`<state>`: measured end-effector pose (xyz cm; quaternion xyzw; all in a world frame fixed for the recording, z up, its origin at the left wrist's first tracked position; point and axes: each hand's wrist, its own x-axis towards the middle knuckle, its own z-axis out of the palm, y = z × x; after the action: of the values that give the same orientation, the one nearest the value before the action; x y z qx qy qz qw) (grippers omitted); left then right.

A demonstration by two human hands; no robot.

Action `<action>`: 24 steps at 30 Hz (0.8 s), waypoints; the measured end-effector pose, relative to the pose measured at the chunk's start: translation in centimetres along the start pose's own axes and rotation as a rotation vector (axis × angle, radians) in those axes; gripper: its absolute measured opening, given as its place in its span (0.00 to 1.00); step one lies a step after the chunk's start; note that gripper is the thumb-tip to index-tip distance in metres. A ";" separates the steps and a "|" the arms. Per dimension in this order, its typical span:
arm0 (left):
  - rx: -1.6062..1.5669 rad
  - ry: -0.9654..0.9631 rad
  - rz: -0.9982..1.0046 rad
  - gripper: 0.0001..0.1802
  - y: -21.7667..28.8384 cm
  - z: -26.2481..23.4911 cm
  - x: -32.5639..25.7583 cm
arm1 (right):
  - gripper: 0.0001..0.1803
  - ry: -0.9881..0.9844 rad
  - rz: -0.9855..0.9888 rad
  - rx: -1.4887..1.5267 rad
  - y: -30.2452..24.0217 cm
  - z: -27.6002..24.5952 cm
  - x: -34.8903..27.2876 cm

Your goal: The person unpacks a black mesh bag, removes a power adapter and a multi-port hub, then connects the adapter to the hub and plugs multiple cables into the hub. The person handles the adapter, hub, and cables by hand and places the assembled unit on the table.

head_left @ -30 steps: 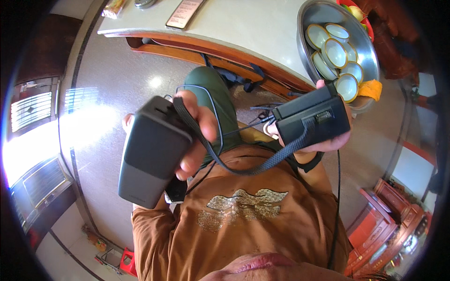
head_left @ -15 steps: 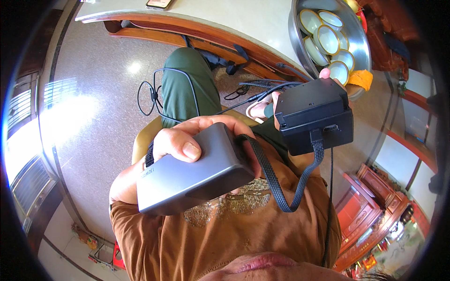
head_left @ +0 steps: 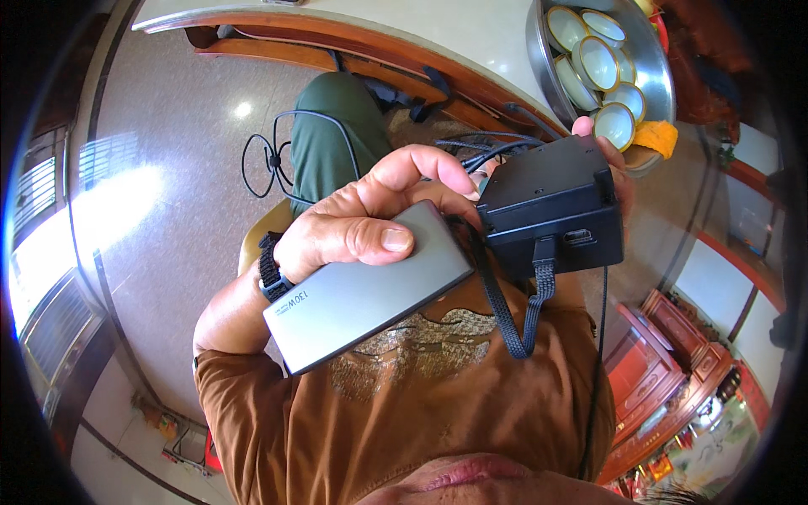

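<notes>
My left hand (head_left: 341, 231) is closed on a flat grey power bank (head_left: 370, 290), thumb on its broad face and a finger curled past its far end toward the black box. Whether that fingertip touches the box I cannot tell. My right hand (head_left: 621, 178) grips the black box-shaped device (head_left: 551, 206) from its far right side, mostly hidden behind it. A short braided cable (head_left: 508, 324) is plugged into the box's near face, beside an open port. It loops down and back up to the power bank's end, where its plug is hidden.
A thin black cable (head_left: 278, 160) loops over my green-trousered left knee (head_left: 332, 126). Ahead stands a pale-topped table (head_left: 404, 25) with a wooden edge. A steel basin (head_left: 661, 80) holds several gold-rimmed cups (head_left: 596, 63), with an orange cloth (head_left: 655, 139) at its near rim.
My left hand has brought the power bank right, closer to the black box, and turned its broad face up more. The box has moved slightly left, and the braided cable's loop has narrowed.
</notes>
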<state>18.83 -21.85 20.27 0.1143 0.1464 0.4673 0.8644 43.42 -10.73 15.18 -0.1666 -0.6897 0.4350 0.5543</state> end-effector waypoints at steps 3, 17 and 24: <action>-0.003 -0.022 0.031 0.37 0.2 -0.1 -0.3 | 0.33 0.011 0.030 -0.009 -0.3 0.2 -0.2; 0.111 -0.072 0.028 0.37 0.9 0.6 -0.9 | 0.33 -0.046 -0.298 -0.001 2.3 1.5 0.9; 0.297 -0.273 0.224 0.37 0.7 -0.9 -1.3 | 0.34 0.219 -0.319 -0.046 2.0 4.3 -0.2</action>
<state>17.28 -22.50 19.91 0.3181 0.0817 0.5137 0.7926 39.11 -11.57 13.47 -0.1142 -0.6527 0.3051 0.6839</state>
